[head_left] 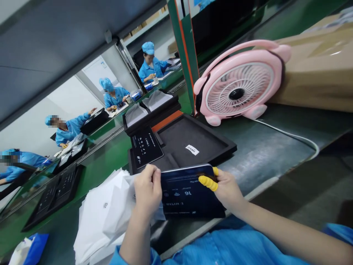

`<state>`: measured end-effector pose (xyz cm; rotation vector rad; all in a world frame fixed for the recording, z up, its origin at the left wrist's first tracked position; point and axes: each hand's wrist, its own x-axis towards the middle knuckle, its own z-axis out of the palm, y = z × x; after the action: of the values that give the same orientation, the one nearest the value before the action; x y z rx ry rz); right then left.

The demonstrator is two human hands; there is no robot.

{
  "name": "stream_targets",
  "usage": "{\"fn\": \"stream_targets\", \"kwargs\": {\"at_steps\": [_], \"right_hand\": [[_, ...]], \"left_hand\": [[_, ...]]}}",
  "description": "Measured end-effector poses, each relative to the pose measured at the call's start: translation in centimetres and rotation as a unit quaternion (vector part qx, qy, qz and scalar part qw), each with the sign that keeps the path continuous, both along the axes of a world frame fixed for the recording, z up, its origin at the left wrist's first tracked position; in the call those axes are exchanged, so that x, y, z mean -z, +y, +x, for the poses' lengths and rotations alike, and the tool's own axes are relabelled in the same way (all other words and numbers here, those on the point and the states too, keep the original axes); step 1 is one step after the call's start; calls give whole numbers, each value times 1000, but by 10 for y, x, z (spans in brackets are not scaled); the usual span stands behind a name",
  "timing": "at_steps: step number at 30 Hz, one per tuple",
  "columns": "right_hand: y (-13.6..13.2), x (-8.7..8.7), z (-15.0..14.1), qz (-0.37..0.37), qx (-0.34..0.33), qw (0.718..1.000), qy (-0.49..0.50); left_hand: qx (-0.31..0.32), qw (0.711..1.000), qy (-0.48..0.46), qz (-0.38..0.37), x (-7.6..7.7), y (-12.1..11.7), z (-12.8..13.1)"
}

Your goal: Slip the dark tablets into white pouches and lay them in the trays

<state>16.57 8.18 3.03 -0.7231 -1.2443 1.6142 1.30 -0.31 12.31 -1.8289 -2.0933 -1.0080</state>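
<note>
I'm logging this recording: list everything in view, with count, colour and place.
Held tablet: one, black, between the hands
White sleeves: pile, count unclear, beside the left hand
Labelled tray: one, black, beyond the held tablet
Barcode label: one, white, in that tray
Second tablet: one, black, that tray's left side
Lined tray: one, black, behind it
Fan: one, pink, right of the post
Post: one, green and orange, upper middle
Cardboard box: one, brown, upper right
Co-workers: at least four, blue clothing, background; items around them too small to list
Finger covers: at least two, yellow, right hand
Left hand: one, bare, tablet's left end
Right hand: one, tablet's right end
</note>
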Motion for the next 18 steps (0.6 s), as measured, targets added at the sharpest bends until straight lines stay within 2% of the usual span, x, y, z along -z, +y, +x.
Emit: {"fn": "stream_targets", "kwargs": {"at_steps": [3, 7, 9, 11, 12, 16, 18], "right_hand": [[11, -3, -8, -76, 14, 997, 4], [27, -8, -10, -176, 53, 982, 35], [30, -10, -10, -171, 83, 980, 55], [26, -9, -13, -141, 92, 983, 67], [23, -9, -16, -126, 85, 986, 67], [4, -7, -32, -81, 13, 995, 51], [-3, -8, -37, -57, -3, 997, 52]], "left_hand": [[2, 999, -6, -43, 15, -7, 13], [44, 994, 14, -100, 34, -21, 20], [66, 986, 17, -152, 31, -21, 17], [96, 977, -9, -190, 22, -14, 13], [101, 977, -34, -184, 16, -7, 11], [92, 986, -114, -83, 2, 23, 18], [111, 983, -96, -111, 1, 32, 31]]}}
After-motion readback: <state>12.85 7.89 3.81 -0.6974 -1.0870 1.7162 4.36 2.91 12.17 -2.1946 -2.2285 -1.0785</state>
